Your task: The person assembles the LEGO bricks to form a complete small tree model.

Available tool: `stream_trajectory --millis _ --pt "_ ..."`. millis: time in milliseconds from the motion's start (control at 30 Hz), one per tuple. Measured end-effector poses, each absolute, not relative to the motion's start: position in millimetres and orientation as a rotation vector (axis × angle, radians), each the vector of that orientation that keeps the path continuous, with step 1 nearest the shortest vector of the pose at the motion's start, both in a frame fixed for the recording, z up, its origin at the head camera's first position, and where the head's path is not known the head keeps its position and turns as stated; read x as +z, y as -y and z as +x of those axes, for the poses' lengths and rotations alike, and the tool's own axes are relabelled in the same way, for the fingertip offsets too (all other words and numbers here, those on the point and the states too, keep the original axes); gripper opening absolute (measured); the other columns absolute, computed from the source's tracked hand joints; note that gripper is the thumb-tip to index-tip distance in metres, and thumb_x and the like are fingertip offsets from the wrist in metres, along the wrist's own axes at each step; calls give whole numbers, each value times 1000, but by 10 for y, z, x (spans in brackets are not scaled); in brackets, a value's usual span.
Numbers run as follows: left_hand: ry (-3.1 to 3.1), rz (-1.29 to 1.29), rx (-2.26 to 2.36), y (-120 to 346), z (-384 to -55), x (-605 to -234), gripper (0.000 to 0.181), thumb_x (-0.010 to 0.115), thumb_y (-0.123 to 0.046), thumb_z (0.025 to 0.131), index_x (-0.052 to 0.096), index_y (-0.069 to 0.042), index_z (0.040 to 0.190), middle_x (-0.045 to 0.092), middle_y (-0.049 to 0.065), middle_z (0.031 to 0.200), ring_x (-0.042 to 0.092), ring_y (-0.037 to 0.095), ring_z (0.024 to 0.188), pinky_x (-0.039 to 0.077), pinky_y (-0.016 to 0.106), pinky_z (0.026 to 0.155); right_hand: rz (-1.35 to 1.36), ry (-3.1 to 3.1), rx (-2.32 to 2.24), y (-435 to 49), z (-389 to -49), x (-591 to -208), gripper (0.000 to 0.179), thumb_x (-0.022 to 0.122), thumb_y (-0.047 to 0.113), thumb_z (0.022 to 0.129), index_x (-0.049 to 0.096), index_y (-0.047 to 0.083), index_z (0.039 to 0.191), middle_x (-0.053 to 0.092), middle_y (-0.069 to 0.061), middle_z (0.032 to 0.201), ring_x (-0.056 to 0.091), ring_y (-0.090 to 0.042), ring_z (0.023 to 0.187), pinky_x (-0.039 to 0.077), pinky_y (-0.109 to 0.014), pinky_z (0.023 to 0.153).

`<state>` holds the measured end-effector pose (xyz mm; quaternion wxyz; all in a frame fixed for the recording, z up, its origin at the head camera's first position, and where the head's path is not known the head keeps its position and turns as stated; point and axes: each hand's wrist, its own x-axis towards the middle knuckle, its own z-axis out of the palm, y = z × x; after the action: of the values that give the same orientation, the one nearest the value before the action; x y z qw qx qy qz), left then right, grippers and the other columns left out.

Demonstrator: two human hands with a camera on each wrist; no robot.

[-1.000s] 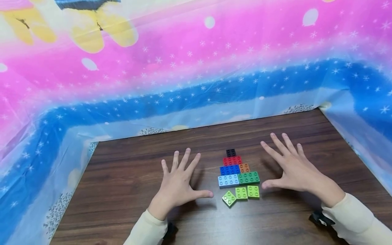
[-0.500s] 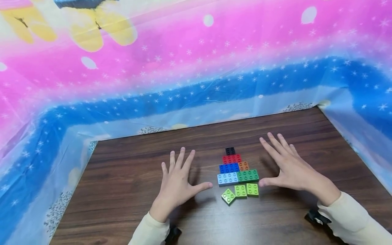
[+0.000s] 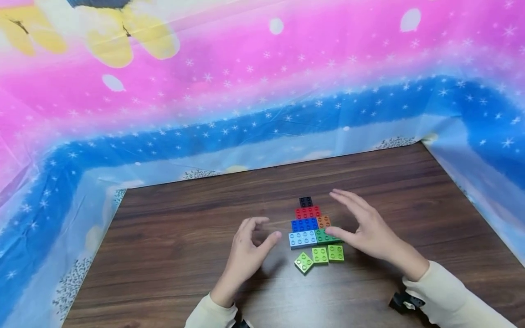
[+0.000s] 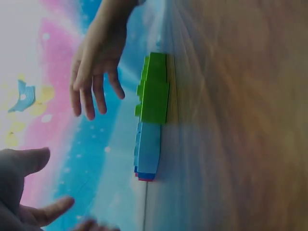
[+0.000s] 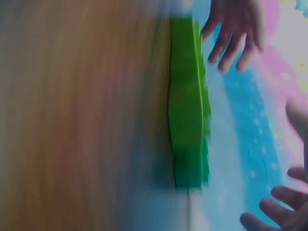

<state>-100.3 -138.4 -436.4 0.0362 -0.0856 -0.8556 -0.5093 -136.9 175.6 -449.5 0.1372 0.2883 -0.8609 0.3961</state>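
Note:
Flat building bricks lie in stepped rows on the table. At the far end is a black brick (image 3: 306, 202), then a red brick (image 3: 307, 212). A blue brick (image 3: 304, 224) sits beside an orange brick (image 3: 324, 222). Nearer are a light blue brick (image 3: 302, 238) and a green brick (image 3: 321, 236). Three lime green bricks (image 3: 320, 255) form the nearest row, the left one turned askew. My left hand (image 3: 246, 255) hovers left of the bricks, fingers loosely bent, holding nothing. To the right, my right hand (image 3: 371, 232) is spread and holds nothing; its thumb overlaps the green brick in the head view.
The dark wood-grain table (image 3: 184, 228) carries the bricks. A pink and blue patterned cloth (image 3: 246, 91) hangs along its back and both sides. Black straps (image 3: 406, 302) sit at the wrists, by the cream sleeves (image 3: 451, 291).
Both hands have moved inward toward the bricks. The left fingers have gone from widely spread to bent, and the right fingers are closer together. The bricks keep their arrangement.

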Motion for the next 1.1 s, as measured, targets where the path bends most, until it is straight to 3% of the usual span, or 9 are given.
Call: stream_trajectory --millis 100,167,233,367,500,633,867,1100 --pt "2512 -189 -1870 1330 -1011 -4423 23 73 -19 100 69 1 110 70 17 96 69 30 79 62 39 63 799 2414 1248 -1612 -1314 -4549 59 87 11 87 64 5 140 65 -12 138 67 -25 106 62 -41 79" --pt "2466 -140 -2015 1283 -1001 -4468 17 72 -14 101 68 2 102 68 17 82 65 24 63 57 32 49 789 2394 1308 -1554 -1280 -4571 46 85 8 89 69 7 132 70 -8 122 65 -16 84 56 -31 63" --pt "2467 -133 -2060 1235 -980 -4517 16 72 -12 100 68 4 99 67 18 76 62 17 58 54 27 46 788 2398 1346 -1518 -1247 -4588 35 83 7 91 72 9 124 69 -1 107 55 -10 68 49 -25 55" --pt "2495 -228 -2016 1162 -923 -4600 18 79 -13 95 69 2 95 66 11 74 57 8 55 47 19 45 900 2453 1279 -1496 -1198 -4605 26 84 10 90 74 10 114 67 4 97 55 -6 71 51 -24 57" --pt "2578 -344 -1929 1125 -870 -4679 23 85 -19 91 72 0 94 61 -2 70 51 2 55 42 16 48 1088 2569 1078 -1502 -1156 -4598 23 85 17 91 75 15 112 69 6 102 63 -6 84 57 -27 68" --pt "2726 -454 -1744 1103 -814 -4731 33 90 -29 86 76 -3 100 59 -10 64 48 -1 53 40 16 48 1209 2690 906 -1496 -1127 -4588 18 84 22 92 76 19 109 68 10 104 63 -3 86 57 -25 68" --pt "2823 -568 -1527 1069 -771 -4744 42 95 -31 79 77 -4 105 53 -15 60 44 -4 51 37 15 48 1258 2734 718 -1453 -1102 -4582 21 88 25 87 75 21 103 67 10 103 62 -5 89 56 -25 67" --pt "2837 -730 -1335 1041 -778 -4779 28 90 -26 85 75 -9 102 50 -12 68 41 -4 59 37 13 54 1280 2679 686 -1460 -1089 -4600 23 89 26 85 69 24 95 65 11 99 60 -7 89 54 -23 64"
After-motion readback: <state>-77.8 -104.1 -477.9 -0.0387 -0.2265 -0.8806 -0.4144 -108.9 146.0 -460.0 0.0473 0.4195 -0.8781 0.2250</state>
